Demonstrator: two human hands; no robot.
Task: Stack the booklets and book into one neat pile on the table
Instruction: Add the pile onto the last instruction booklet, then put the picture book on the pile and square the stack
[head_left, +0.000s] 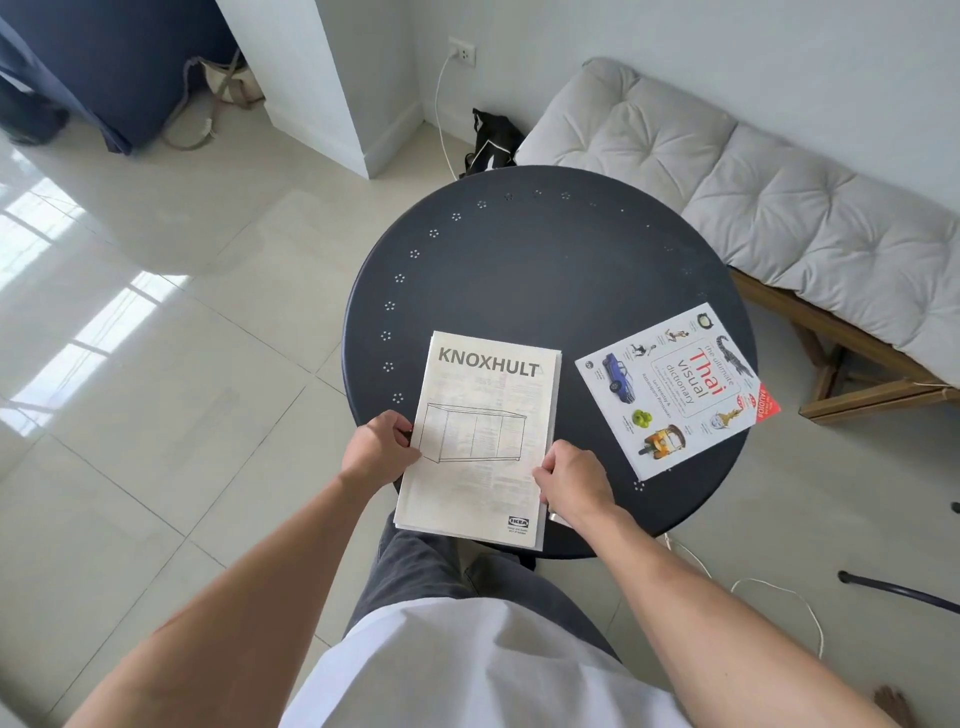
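Hands (378, 446) (571, 480) grip booklets (483, 441) beside book (675, 387).

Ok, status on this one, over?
Left hand, right hand grip booklets by side edges. Book apart, on table. Nothing between.

- Support surface: round dark table (545, 270), with a ring of small perforated flower patterns near its rim.
- Item 1: stack of booklets (480, 441), lying flat at the near edge of the table; the top cover reads "KNOXHULT" and shows a line drawing of a cabinet. The near end overhangs the rim.
- Item 2: book (675, 387), a Thai visual dictionary, lying flat and rotated, at the right edge, apart from the booklets. One corner overhangs the rim.
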